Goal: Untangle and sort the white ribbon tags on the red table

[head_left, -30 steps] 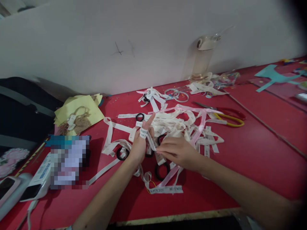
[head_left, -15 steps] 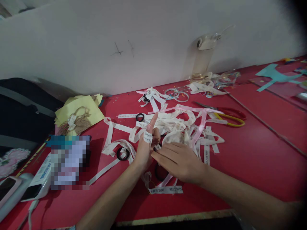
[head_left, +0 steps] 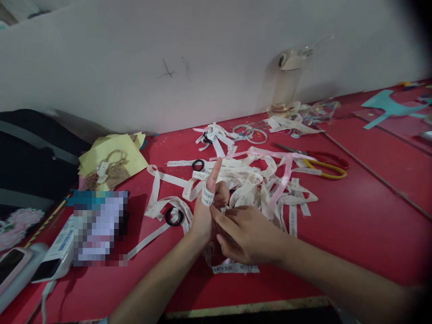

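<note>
Head camera looks down on a red table (head_left: 354, 216) set against a pale wall (head_left: 135, 67), and the table is spread so that everything lies within arm's reach. At its middle is a loose heap of ribbon strips (head_left: 256, 177), cream with printed words and one pink length running through; they lie tangled rather than stacked, probably so that any one can be pulled free. Left of the heap sit yellow paper sheets (head_left: 111, 155) with a coil of brown twine on top, pushed back out of the way. Scissors (head_left: 320, 164) with red and yellow handles lie just behind the heap on the right side, blades closed, handy but clear of the hands. A clear bottle (head_left: 286, 83) stands upright against the wall.

The left hand (head_left: 205, 204) is raised off the table, its forefinger pointing straight up and the other fingers curled into the palm. A printed ribbon (head_left: 208, 196) is wound around that forefinger, which seems to serve as a form for the loop. The right hand (head_left: 248, 231) touches the left from the side, fingers narrowly bent and pinching low at the base of the wrap; whether they grip the ribbon's tail I cannot tell. A black ring (head_left: 173, 217) lies flat on a strip just left of the left hand.
</note>
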The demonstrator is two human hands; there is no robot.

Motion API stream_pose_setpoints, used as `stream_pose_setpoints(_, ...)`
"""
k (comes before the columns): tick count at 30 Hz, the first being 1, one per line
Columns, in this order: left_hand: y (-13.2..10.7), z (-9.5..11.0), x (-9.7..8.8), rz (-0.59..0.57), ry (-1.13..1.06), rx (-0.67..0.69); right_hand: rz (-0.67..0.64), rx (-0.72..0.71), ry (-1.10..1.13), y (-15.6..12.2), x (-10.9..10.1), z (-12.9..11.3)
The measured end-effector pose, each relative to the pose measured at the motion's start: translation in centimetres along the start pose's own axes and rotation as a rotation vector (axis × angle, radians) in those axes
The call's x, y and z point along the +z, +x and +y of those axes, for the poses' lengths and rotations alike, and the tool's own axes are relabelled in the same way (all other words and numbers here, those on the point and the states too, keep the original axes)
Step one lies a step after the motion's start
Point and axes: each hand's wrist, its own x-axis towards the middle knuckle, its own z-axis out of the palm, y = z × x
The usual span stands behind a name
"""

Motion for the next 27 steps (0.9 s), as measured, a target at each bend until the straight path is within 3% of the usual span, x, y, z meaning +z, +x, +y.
stream_pose_setpoints(3, -0.5, -0.1, 0.7, -0.101, 0.011, 0.06, -0.06, 0.06, 0.016, 0.0, -0.1, 0.0)
stream_pose_setpoints(7, -0.8, -0.1, 1.0, -0.171, 0.027, 0.04, -0.083, 0.051, -0.02, 0.1, -0.1, 0.5)
stream_pose_setpoints(10, -0.4, -0.3, 0.7, -0.13, 0.01, 0.071, -0.06, -0.017, -0.057, 0.0, 0.0, 1.0)
stream_pose_setpoints(13, 0.1, -0.2, 0.1, -0.034, 0.113, 0.149, 0.127, -0.04, -0.018, -0.3, -0.1, 1.6)
stream_pose_setpoints(15, 0.3, 0.0, -0.3, 0.016, 0.254, 0.243, 0.285, 0.004, 0.078, -0.6, -0.2, 1.9)
stream_pose_setpoints(18, 0.6, 0.5, -1.1, -0.014, 0.574, 0.355, 0.433, 0.071, 0.179, -0.7, -0.5, 2.3)
stream_pose_setpoints(23, 1.2, 0.2, -2.3, -0.178, 1.06, 0.493, 0.424, 0.048, 0.133, -0.6, -0.1, 2.6)
stream_pose_setpoints(27, 1.3, 0.0, -2.7, -0.253, 1.4, 0.608, 0.367, 0.113, 0.069, -0.5, 0.2, 2.7)
